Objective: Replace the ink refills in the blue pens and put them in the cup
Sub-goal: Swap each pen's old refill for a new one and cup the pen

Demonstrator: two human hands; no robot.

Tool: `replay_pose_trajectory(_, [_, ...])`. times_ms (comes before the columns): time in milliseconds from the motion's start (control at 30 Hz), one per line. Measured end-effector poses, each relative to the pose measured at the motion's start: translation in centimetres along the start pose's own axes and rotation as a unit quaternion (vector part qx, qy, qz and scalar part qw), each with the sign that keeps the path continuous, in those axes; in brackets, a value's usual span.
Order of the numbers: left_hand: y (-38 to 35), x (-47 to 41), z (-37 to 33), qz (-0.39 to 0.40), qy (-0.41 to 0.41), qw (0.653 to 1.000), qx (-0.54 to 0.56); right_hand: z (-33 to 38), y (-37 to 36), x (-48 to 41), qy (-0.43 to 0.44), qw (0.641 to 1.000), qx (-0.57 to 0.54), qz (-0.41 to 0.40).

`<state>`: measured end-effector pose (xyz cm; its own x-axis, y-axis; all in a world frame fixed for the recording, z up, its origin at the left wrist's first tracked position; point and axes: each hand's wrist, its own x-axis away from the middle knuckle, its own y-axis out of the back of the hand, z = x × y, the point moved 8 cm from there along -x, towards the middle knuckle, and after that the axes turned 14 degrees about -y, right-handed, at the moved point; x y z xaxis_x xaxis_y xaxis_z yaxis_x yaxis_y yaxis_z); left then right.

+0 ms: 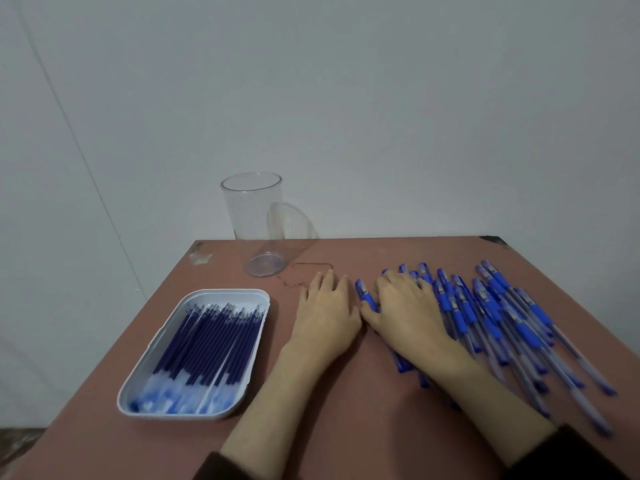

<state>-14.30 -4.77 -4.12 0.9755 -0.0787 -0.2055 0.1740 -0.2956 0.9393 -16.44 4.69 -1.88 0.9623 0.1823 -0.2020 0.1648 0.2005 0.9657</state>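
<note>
Head view: right grip [405,313] lies flat, fingers straight, on the pens [485,317]; left grip [325,317], also flat, rests on the worktop [363,393] just beside them.

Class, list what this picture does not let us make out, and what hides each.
Head view:
- Count of blue pens: overlapping, blurred.
- Those under the right hand: covered by it.
- Near ends of the refills in the tray: blurred.
- Near edge of the table: cut off below.
</note>
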Motion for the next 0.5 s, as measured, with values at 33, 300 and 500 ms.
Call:
replay_pose_trajectory(33, [-0.1, 0.2, -0.4, 0.006, -0.005, 1.000, -0.008, -0.2, 0.0, 0.1, 0.001, 1.000, 0.015, -0.005])
replay_pose_trajectory(300, [-0.9, 0.6, -1.3, 0.011, -0.018, 1.000, -0.012, -3.4, 0.9, -0.2, -0.037, 0.997, 0.068, -0.022])
replay_pose_trajectory(500, [1.4, 0.7, -0.7, -0.115, -0.028, 0.977, 0.180, -3.7, 1.4, -0.9, -0.031, 0.998, 0.050, -0.014])
